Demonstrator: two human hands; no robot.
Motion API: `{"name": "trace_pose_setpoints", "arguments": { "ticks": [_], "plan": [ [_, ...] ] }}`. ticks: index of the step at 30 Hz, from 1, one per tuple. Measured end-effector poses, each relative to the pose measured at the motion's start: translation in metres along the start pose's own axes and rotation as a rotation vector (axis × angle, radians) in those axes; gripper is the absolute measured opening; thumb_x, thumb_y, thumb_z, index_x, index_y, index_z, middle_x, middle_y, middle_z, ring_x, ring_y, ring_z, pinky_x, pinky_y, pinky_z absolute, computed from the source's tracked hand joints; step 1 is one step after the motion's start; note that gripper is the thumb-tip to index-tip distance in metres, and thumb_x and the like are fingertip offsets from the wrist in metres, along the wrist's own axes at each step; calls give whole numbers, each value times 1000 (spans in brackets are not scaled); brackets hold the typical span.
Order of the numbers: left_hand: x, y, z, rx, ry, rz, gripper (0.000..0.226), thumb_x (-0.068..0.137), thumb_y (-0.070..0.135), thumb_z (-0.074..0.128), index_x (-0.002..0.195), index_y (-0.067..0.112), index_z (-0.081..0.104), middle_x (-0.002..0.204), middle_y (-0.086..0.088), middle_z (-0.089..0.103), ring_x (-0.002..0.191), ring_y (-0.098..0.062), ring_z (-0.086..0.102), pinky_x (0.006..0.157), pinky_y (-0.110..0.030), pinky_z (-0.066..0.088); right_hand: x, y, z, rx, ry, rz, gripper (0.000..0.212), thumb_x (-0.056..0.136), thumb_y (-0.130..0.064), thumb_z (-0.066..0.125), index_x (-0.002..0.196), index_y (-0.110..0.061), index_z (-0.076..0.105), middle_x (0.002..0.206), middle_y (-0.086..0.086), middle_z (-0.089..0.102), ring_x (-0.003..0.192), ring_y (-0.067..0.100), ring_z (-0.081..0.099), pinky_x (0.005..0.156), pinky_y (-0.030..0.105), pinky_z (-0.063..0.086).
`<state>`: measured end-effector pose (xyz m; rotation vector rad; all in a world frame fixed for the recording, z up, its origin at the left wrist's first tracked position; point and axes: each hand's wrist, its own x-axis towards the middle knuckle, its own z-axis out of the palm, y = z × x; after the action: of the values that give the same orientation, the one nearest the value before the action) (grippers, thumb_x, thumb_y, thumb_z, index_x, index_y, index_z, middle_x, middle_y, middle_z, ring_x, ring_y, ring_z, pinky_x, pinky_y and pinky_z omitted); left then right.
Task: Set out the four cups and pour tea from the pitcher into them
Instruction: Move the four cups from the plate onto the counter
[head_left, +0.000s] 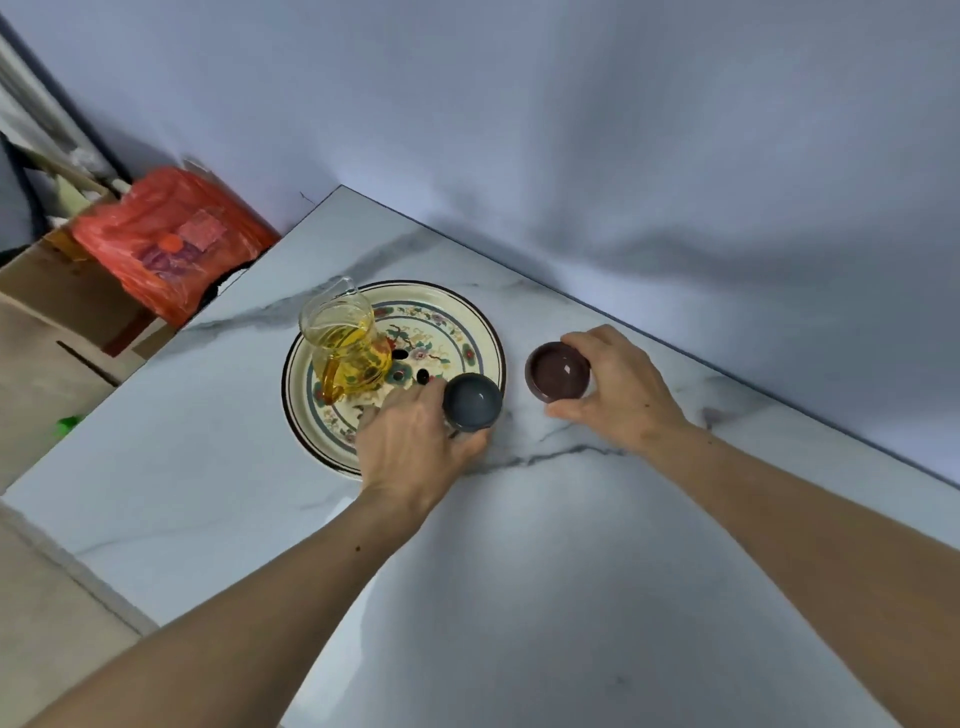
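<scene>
The left hand is gripping a grey cup at the patterned plate's near-right rim — the right hand is clasping a maroon cup on the counter; the pitcher is standing on the plate.

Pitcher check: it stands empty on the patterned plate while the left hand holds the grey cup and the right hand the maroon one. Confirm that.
Not empty: the head view shows the pitcher holding amber tea. It does stand on the patterned plate, with the left hand on the grey cup and the right hand on the maroon one.
</scene>
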<state>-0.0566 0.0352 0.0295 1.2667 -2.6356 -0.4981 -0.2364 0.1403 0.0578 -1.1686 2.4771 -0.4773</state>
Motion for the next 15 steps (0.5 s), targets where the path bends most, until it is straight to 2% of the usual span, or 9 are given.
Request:
{"name": "trace_pose_setpoints", "arguments": {
  "ticks": [4,8,12,15],
  "plan": [
    [-21,24,4,25,-55,139,52,74,60,67,106,19,66,97,-3,72,94,-28,64,76,-37,45,-57,29,-9,44,64,121,68,66,-32,83,126,-17,55,122,2,54,109,24,55,90,37,48],
    [-47,56,19,19,-88,269,50,73,61,66,104,21,66,96,1,72,93,-24,64,68,-31,34,-119,65,-14,47,127,222,67,65,-33,83,124,-16,55,119,2,54,108,24,55,90,39,48],
    [-85,101,41,-6,-169,358,53,73,61,65,110,23,65,100,3,72,97,-23,62,71,-31,37,-189,112,-20,60,158,342,67,64,-32,84,123,-16,56,119,2,55,106,23,55,91,38,48],
    [-115,132,61,-34,-220,408,50,74,60,64,108,23,65,98,5,72,97,-20,61,72,-29,33,-235,144,-23,74,163,413,66,65,-31,84,123,-16,56,118,1,55,107,22,55,91,37,48]
  ]
}}
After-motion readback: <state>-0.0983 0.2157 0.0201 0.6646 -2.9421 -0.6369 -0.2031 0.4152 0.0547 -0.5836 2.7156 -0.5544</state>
